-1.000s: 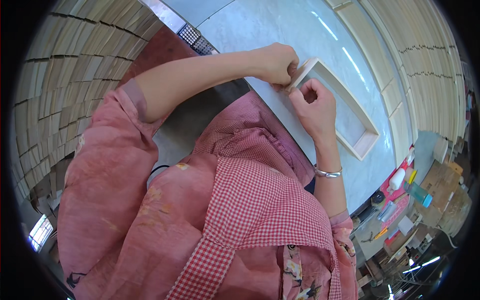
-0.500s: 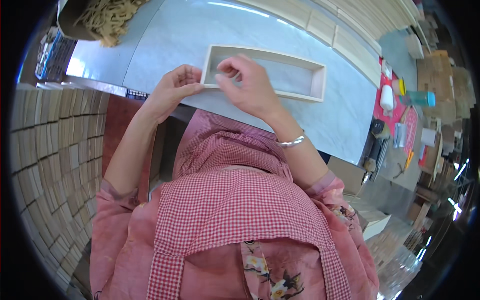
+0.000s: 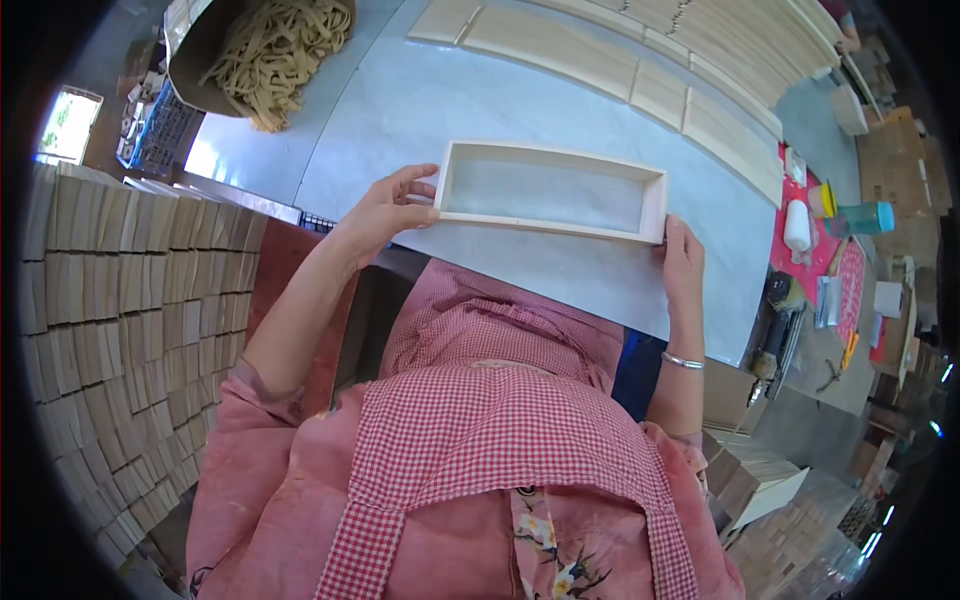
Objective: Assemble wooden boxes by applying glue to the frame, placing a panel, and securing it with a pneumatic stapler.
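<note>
the wooden frame (image 3: 550,227) sat on the desk (image 3: 370,130), all four sides joined, middle unfilled; the left hand (image 3: 385,212), fingers apart, touched one end; the right hand (image 3: 684,265) met the other, grip unclear.

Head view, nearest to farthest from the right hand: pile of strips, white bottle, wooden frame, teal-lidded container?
From the right hand:
1. Wooden frame: at its fingers, to the left.
2. White bottle: to the right.
3. Teal-lidded container: right, beyond the bottle.
4. Pile of strips: far upper left.
</note>
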Demonstrator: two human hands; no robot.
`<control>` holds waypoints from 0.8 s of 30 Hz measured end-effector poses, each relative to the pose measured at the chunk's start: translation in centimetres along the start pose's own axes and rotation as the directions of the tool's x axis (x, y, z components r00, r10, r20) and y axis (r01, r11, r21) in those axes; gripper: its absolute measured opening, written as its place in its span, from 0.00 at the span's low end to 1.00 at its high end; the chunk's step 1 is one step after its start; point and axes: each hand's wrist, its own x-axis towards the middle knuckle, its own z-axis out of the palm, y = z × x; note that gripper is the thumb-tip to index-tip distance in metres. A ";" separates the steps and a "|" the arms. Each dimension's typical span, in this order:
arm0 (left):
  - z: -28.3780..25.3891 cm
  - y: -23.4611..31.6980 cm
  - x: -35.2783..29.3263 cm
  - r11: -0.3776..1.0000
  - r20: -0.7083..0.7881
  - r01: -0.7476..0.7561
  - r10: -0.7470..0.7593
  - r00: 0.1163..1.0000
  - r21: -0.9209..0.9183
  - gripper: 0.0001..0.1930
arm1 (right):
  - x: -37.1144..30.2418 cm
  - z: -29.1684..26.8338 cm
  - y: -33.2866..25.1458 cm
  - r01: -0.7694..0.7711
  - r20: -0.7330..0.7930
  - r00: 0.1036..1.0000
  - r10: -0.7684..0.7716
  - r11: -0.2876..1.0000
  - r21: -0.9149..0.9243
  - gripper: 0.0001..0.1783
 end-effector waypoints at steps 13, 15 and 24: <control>0.1 -3.4 1.2 0.943 -0.113 -0.333 0.330 0.937 -0.005 0.20 | -0.7 -0.7 2.8 0.240 0.143 0.959 -0.244 0.970 0.046 0.14; 0.5 -2.9 0.7 0.960 -0.114 -0.280 0.278 0.954 0.000 0.19 | -1.0 -1.2 3.1 0.226 0.152 0.961 -0.232 0.973 0.053 0.14; 0.4 -1.1 -0.5 0.999 -0.048 -0.033 0.032 0.998 -0.011 0.18 | -2.4 -1.9 1.3 0.148 0.191 0.969 -0.157 0.987 0.063 0.19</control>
